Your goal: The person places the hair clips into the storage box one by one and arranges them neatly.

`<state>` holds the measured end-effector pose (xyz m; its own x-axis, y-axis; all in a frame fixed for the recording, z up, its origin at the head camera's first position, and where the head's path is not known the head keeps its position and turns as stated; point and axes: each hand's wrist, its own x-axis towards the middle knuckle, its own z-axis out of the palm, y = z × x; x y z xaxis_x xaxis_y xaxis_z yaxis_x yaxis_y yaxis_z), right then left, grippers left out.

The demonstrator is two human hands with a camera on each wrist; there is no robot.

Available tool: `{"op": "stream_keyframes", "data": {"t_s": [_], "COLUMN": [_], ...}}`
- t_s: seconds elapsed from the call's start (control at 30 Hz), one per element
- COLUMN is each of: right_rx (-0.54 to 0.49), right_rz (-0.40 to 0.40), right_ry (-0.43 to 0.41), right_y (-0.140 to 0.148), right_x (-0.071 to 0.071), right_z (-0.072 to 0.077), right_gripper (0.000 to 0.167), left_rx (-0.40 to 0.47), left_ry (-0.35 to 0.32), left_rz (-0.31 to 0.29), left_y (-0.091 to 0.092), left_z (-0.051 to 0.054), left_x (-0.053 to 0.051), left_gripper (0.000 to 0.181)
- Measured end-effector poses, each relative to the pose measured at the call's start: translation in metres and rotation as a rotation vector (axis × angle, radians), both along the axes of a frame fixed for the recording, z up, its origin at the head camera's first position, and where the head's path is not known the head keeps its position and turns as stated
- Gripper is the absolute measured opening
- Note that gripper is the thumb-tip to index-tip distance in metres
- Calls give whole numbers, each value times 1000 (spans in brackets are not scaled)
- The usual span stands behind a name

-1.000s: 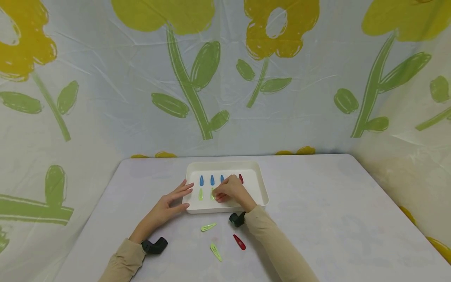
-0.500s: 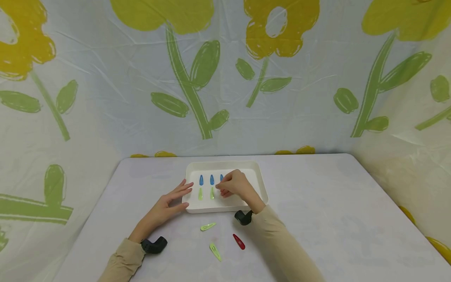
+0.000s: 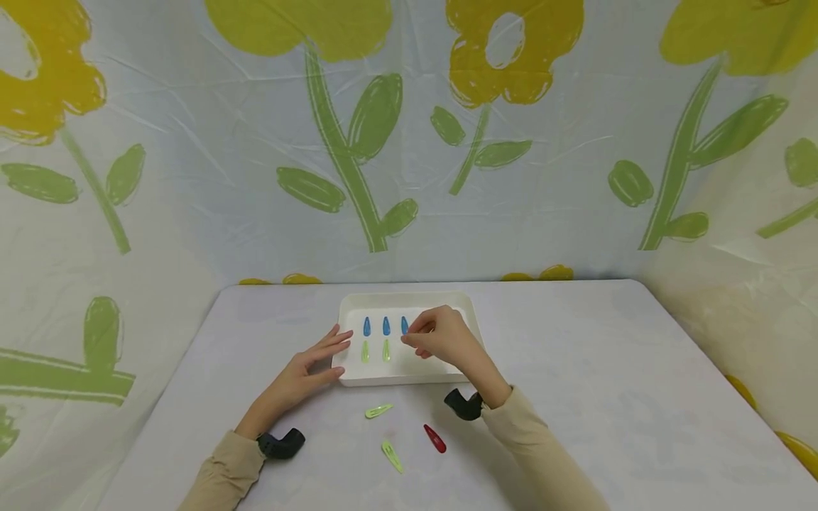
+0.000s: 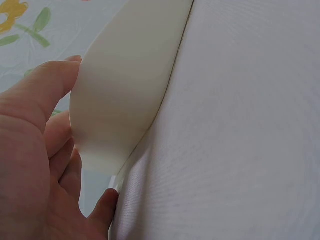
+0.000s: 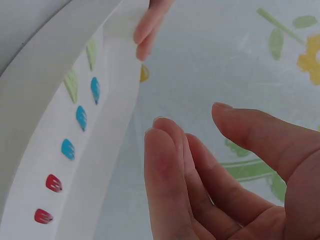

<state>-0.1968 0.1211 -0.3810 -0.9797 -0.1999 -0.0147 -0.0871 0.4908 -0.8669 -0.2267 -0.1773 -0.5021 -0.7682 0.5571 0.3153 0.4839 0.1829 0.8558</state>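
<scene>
A white tray [image 3: 409, 380] holds three blue hair clips [image 3: 386, 326] in a back row. Two light green hair clips [image 3: 386, 350] lie in front of them. Two red hair clips [image 5: 53, 183] show in the right wrist view, continuing the blue row; in the head view my right hand covers them. My left hand [image 3: 305, 372] touches the tray's left end with fingers spread, its fingertips at the wall in the left wrist view. Over the tray's right half hovers my right hand [image 3: 447, 337]. Its thumb and fingers stand apart in the right wrist view, with nothing between them.
On the table [image 3: 575, 397] in front of the tray lie two more green hair clips, one nearer the tray [image 3: 379, 411] and one nearer me [image 3: 393, 456]. A loose red hair clip [image 3: 435, 438] rests to their right. A flowered cloth [image 3: 243, 142] hangs behind the table.
My right hand has drawn back to the right and up from the second green clip, which now lies uncovered in the tray. The left hand has stayed at the tray's edge.
</scene>
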Motion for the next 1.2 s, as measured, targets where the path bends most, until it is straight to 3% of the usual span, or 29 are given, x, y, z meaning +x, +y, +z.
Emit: {"op": "stream_keyframes", "data": {"t_s": [0.27,0.53,0.73,0.93,1.2], "right_rx": [94,224,246,351,454], "right_rz": [55,196,300,396,414], "right_ry": [67,172,95,16,-122], "right_y": [-3,-14,-23,-33,-45], "right_x": [25,49,64,71,76], "right_z": [8,3,-5,-20,-40], "right_gripper": [10,11,13,13,25], "left_rx": [-16,-38,-41,-36,-27], "left_ry": [4,-1,10,8,1], "left_rz": [7,22,13,12,6], "left_y": [0,-1,-2,-1,-2], "left_z": [0,-2,-4,-4,-4], "left_x": [0,-1,-3,-3,-2], "left_gripper": [53,53,54,54,53]}}
